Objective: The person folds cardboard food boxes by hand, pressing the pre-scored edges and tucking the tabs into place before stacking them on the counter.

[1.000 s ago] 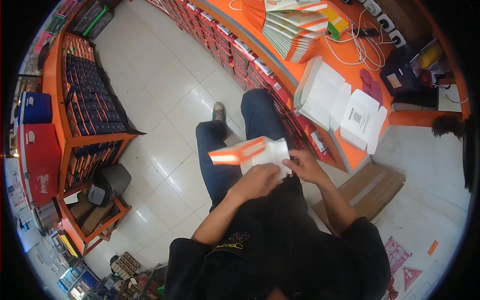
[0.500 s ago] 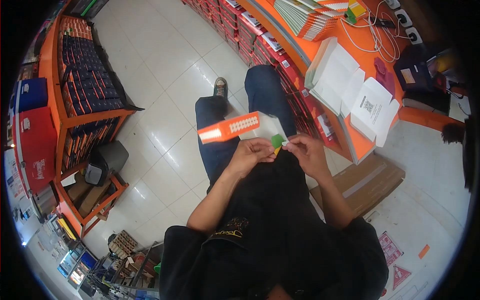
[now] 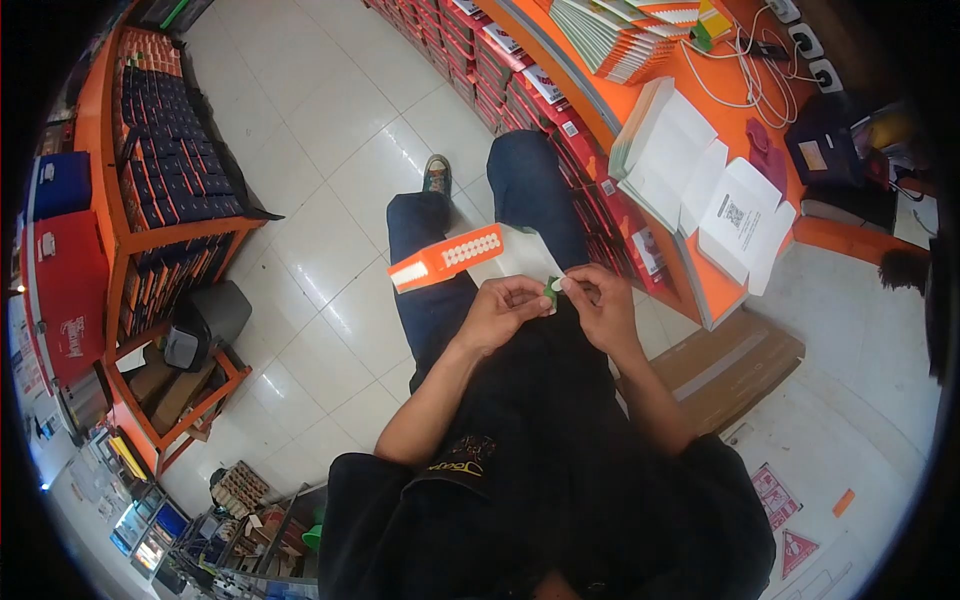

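An unfolded cardboard carton [image 3: 515, 262] lies over my lap, its white inner side up and an orange printed panel [image 3: 430, 266] sticking out to the left. My left hand [image 3: 498, 314] is closed, thumb and fingers pinching the carton's edge at a small green part [image 3: 551, 289]. Right beside it, my right hand [image 3: 604, 312] is closed in a pinch on a small white round piece [image 3: 558, 285], which overlaps the green part. The fingertips of both hands almost meet there.
To the right, an orange table [image 3: 655, 95] bears white opened cartons [image 3: 665, 140], a fanned stack of flat cartons [image 3: 605, 45] and white cables [image 3: 752, 75]. A brown box [image 3: 735, 365] lies below it. Dark boxes [image 3: 180, 140] fill an orange shelf [image 3: 165, 237] at left.
The orange panel has tilted and shifted slightly left and down. My right hand has moved a little left, closer to my left hand, and less of the green part shows.
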`<act>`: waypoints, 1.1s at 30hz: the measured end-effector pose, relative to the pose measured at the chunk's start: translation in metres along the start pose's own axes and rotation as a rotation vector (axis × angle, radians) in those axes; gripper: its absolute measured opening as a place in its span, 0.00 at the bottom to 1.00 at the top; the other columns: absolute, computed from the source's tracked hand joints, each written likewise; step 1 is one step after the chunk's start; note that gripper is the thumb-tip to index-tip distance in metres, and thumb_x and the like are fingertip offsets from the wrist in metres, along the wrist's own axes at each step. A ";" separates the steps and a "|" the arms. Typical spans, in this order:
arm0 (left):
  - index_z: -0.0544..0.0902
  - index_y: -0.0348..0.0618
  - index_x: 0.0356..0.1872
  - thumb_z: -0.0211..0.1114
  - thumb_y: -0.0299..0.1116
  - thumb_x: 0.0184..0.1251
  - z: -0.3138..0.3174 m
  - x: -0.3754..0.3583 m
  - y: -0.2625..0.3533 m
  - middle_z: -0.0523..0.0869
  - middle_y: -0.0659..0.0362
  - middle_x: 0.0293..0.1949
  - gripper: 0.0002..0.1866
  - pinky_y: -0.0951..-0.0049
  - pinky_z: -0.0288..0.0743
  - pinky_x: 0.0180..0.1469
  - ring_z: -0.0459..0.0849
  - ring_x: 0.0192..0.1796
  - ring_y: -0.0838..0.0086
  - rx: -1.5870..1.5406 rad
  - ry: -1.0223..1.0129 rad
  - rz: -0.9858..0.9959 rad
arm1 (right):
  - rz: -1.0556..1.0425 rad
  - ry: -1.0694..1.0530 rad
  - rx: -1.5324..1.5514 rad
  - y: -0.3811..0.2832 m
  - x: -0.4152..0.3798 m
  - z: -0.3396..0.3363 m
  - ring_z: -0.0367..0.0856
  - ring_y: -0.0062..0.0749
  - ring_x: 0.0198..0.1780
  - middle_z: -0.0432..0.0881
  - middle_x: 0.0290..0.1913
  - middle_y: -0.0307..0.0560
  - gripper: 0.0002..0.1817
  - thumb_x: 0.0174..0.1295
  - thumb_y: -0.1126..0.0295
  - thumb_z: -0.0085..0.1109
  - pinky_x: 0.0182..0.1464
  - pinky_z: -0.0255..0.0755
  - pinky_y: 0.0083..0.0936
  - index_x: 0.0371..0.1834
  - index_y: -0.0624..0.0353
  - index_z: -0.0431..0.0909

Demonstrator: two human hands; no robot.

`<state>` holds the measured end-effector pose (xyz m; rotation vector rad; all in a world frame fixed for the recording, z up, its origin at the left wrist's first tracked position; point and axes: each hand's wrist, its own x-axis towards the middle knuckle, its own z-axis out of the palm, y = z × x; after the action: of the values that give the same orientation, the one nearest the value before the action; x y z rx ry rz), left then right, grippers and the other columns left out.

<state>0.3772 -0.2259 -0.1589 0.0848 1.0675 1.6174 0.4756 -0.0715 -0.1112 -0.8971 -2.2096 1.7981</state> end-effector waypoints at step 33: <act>0.75 0.36 0.55 0.63 0.21 0.70 -0.005 0.005 0.000 0.81 0.54 0.52 0.15 0.67 0.76 0.64 0.81 0.57 0.72 0.355 -0.035 0.155 | -0.379 0.167 -0.292 0.016 -0.008 0.017 0.84 0.46 0.49 0.80 0.41 0.53 0.09 0.53 0.81 0.68 0.48 0.78 0.32 0.28 0.65 0.75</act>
<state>0.3728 -0.2250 -0.1642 0.4393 1.3385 1.5400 0.4790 -0.0886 -0.1289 -0.5923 -2.3711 1.2139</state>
